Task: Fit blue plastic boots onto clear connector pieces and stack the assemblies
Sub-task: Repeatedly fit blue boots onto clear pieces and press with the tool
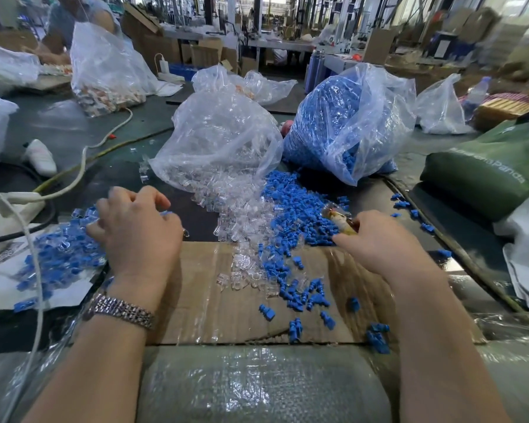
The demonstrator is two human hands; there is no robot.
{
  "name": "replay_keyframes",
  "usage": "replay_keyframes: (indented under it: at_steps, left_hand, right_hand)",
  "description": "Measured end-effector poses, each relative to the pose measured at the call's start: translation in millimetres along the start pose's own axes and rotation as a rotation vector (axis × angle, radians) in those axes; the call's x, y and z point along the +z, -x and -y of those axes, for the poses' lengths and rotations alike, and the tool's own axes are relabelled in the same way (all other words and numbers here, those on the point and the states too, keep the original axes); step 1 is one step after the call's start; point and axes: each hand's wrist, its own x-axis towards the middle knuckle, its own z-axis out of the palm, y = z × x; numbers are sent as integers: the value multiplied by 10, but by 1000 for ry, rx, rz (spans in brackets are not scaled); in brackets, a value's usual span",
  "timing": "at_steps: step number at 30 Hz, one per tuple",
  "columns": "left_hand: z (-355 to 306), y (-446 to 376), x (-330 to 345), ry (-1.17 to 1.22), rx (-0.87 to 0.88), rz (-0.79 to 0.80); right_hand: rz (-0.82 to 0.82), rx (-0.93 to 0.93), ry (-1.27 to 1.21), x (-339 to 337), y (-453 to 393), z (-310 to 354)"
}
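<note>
Left hand (138, 230): my fingers curl loosely over the finished assemblies (61, 251), left of the cardboard (214, 300).
Right hand (376, 239): I grip a small wrapped item (339, 219).
Blue boots (297, 215): spilled across the cardboard's far edge.
Clear connectors (242, 218): just beside them.
</note>
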Motion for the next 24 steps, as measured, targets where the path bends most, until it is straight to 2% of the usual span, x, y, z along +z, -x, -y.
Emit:
replay_keyframes:
  at_steps: [3, 6, 8, 16, 20, 22, 24]
  left_hand:
    - [-20, 7, 45, 17, 134, 88]
    - [-124, 76, 168, 84, 299, 250]
    - [-164, 107, 244, 88, 334, 306]
    - [-162, 102, 340, 162, 276, 354]
    - [-166, 88, 330, 176, 238, 395]
    - [-169, 82, 322, 196, 227, 421]
    - [-172, 77, 318, 212, 223, 435]
  right_hand:
    - [49, 64, 43, 76, -33, -26]
    - [88, 43, 53, 131, -49, 21]
    - [109, 29, 93, 168, -35, 62]
    - [109, 23, 177, 171, 64, 165]
    - [-7, -100, 63, 89, 116, 258]
    - [73, -204, -61, 85, 152, 320]
    - [155, -254, -63, 128, 184, 391]
